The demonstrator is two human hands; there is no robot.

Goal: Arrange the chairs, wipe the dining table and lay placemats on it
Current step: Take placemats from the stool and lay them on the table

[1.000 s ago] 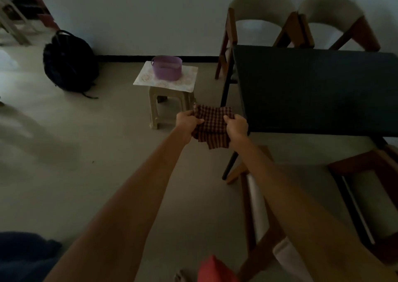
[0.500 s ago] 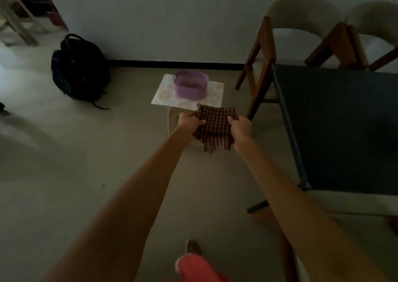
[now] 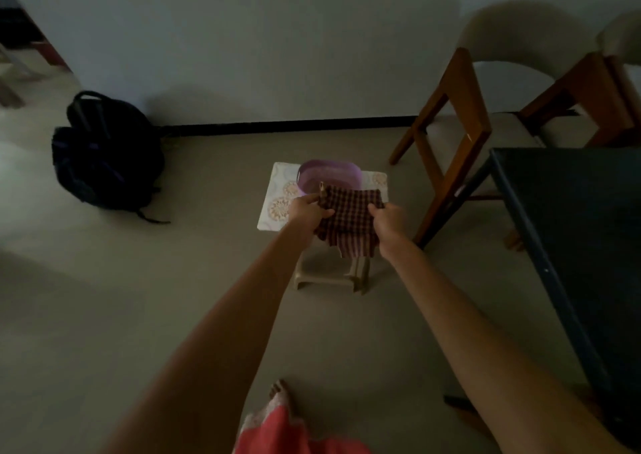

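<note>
Cloth [image 3: 348,223], checked, is now above the stool, just before the purple basin [image 3: 327,176] at 12 o'clock; left hand [image 3: 307,212] and right hand [image 3: 388,219] pinch its edges. Tabletop [image 3: 572,210] has slid to 3 o'clock, so wiping seems finished.

Both arms reach forward; left hand [image 3: 309,212] and right hand [image 3: 388,220] each pinch the checked cloth [image 3: 348,223], fingers curled

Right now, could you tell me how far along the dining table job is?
Early on. Both the left hand and right hand grip a checked cloth over the purple basin on the stool. The placemats lie under that basin; none shows on the dark table. Whether it is wiped is unclear.
</note>
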